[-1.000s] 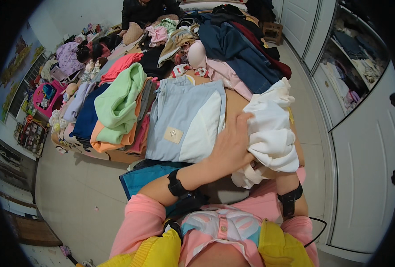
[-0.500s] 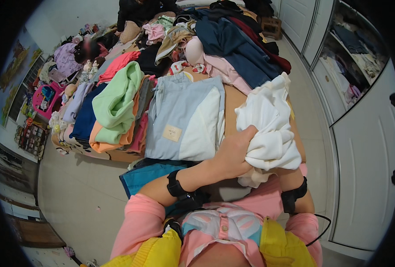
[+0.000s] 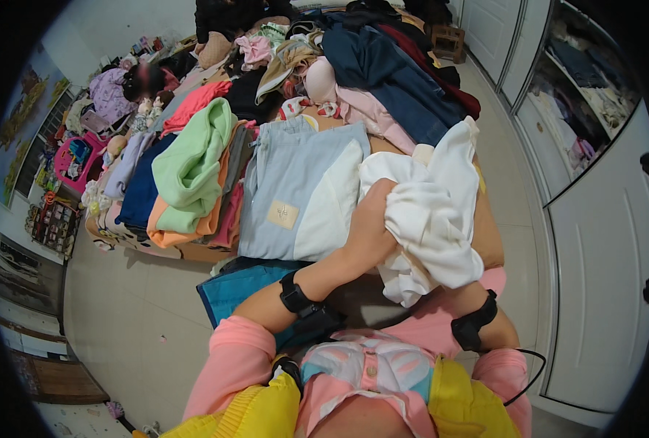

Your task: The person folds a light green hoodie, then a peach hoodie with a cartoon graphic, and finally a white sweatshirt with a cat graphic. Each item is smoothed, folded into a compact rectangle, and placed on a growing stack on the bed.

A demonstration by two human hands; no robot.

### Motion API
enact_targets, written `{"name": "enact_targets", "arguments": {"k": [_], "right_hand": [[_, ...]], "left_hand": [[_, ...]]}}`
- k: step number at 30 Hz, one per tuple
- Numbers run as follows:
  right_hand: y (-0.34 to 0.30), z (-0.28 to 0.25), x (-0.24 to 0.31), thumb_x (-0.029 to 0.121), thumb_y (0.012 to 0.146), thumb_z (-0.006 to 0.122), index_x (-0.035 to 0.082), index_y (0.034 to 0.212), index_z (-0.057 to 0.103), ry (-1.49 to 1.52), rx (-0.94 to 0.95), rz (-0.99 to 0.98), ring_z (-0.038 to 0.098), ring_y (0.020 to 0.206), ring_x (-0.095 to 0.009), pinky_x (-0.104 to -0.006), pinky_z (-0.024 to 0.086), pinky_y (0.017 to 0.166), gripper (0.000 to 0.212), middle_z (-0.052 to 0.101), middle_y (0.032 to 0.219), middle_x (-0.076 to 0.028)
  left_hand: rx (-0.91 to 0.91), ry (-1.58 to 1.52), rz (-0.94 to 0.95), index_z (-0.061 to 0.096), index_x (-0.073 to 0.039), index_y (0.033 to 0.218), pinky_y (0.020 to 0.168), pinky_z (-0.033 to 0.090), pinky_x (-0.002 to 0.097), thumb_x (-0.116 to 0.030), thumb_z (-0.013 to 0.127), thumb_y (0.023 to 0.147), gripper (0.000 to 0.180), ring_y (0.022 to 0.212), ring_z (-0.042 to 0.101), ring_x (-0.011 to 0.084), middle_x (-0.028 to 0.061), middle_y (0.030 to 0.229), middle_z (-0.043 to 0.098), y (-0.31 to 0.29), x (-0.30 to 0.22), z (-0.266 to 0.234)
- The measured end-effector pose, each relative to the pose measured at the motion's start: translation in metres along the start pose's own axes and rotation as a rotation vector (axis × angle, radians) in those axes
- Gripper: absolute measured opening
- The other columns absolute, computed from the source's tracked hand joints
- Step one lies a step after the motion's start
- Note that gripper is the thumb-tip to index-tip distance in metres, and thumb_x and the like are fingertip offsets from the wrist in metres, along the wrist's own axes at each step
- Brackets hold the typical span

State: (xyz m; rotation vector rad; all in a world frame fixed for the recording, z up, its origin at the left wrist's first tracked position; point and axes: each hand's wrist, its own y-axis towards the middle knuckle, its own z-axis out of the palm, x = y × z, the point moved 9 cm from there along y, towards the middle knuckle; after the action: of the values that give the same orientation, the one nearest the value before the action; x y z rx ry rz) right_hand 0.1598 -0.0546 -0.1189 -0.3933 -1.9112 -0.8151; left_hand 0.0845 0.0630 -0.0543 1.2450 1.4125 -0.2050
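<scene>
My left hand is closed on the left side of a bunched white garment, its fingers sunk into the folds. The garment hangs loosely crumpled above the right end of the bed edge, and its kind cannot be made out. My right forearm runs up beneath the cloth, which hides the right hand and its fingers. Just left of the garment lie folded light blue and white trousers with a small beige patch. A stack beside them is topped by a light green garment over an orange one.
Farther back, dark blue trousers and pink clothing lie in a heap. Teal clothing sits below the bed edge, close to my left forearm. White wardrobe doors stand along the right. Another person in dark clothes is at the back.
My left hand has shifted left and upward, pulling the white garment with it. The cloth now spreads wider to the left, and its lower part has turned.
</scene>
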Motion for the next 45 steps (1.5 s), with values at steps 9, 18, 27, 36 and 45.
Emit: {"name": "enact_targets", "arguments": {"k": [9,18,27,36,45], "right_hand": [[-0.004,-0.019,0.02,0.025,0.081,0.076,0.007,0.137,0.051,-0.734,0.16,-0.149,0.057,0.121,-0.025,-0.0342,0.047,0.1,0.064,0.059,0.131,-0.01],[0.017,-0.015,0.009,0.017,0.082,0.074,0.006,0.132,0.056,0.132,-0.01,0.011,0.058,0.119,-0.024,-0.0334,0.047,0.1,0.054,0.06,0.129,-0.01],[0.017,0.009,0.035,0.007,0.084,0.072,0.003,0.123,0.064,0.032,0.082,-0.099,0.059,0.116,-0.023,-0.0329,0.047,0.1,0.04,0.061,0.128,-0.012],[-0.031,0.014,0.01,0.022,0.098,0.057,0.007,0.132,0.058,-0.243,0.44,0.156,0.054,0.12,-0.027,-0.0336,0.039,0.105,0.038,0.06,0.13,-0.013],[0.042,-0.039,0.013,0.032,0.105,0.046,-0.006,0.114,0.063,0.459,0.107,0.272,0.067,0.089,-0.017,-0.0289,0.055,0.084,0.043,0.068,0.102,-0.01]], "left_hand": [[0.148,-0.038,0.165,0.049,-0.001,0.103,0.078,0.042,0.0412,-0.009,0.072,0.074,0.037,0.093,0.05,0.0408,0.0189,0.097,0.05,-0.021,-0.022,0.028],[0.086,-0.002,-0.081,0.048,-0.001,0.099,0.078,0.043,0.0422,-0.014,0.076,0.074,0.04,0.092,0.052,0.0383,0.0189,0.097,0.05,-0.022,0.006,0.027],[-0.057,-0.258,-0.036,0.055,-0.003,0.113,0.083,0.049,0.0304,-0.021,0.079,0.078,0.046,0.091,0.06,0.0166,0.0062,0.101,0.062,-0.004,0.037,0.014],[0.075,-0.799,-0.674,0.06,-0.005,0.123,0.086,0.051,0.0289,-0.009,0.062,0.09,0.033,0.1,0.062,0.0132,0.0044,0.113,0.066,-0.012,0.063,0.017],[0.663,-0.804,-0.622,0.048,-0.003,0.139,0.098,0.046,0.0332,-0.019,0.072,0.089,0.058,0.115,0.058,0.0177,0.0075,0.13,0.059,-0.012,0.031,0.026]]}}
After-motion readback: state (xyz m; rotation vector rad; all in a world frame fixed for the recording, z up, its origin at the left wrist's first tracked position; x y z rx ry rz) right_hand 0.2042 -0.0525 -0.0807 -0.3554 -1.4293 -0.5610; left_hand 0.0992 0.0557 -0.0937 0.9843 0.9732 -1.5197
